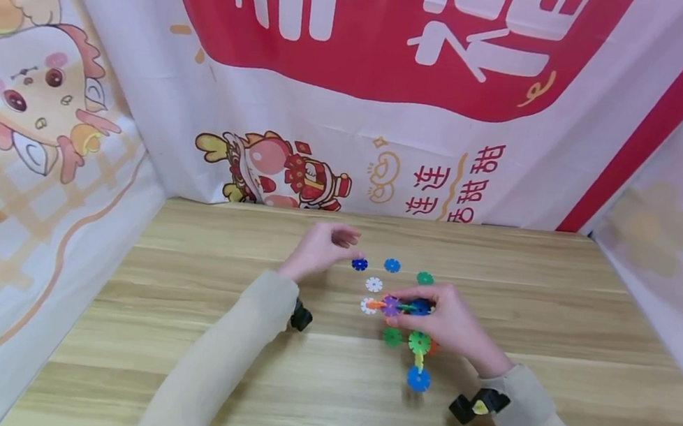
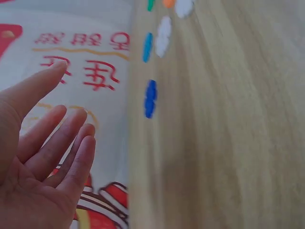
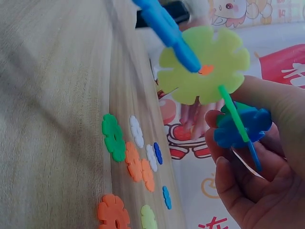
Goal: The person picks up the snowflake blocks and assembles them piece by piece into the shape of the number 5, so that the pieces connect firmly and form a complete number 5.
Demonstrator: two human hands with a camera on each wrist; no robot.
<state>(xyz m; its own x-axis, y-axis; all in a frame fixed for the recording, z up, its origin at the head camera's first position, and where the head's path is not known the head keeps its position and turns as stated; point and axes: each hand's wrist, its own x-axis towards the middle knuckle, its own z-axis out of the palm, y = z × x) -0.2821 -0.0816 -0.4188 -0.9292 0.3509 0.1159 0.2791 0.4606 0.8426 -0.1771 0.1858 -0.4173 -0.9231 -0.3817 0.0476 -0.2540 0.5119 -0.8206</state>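
Several slotted, flower-shaped plastic discs, interlocked into one multicoloured piece [image 1: 419,343], are pinched in my right hand [image 1: 446,318] above the wood-grain table [image 1: 172,362]. Its long axis bends: one branch runs sideways from my grip, pointing left and ending in an orange edge-on disc [image 1: 374,305]; the other points back toward me, ending in a bright blue disc [image 1: 419,379]. My fingers hide where they join. My left hand [image 1: 325,248] holds nothing, fingers relaxed, near a loose dark blue notched plastic disc [image 1: 359,264] lying flat on the table.
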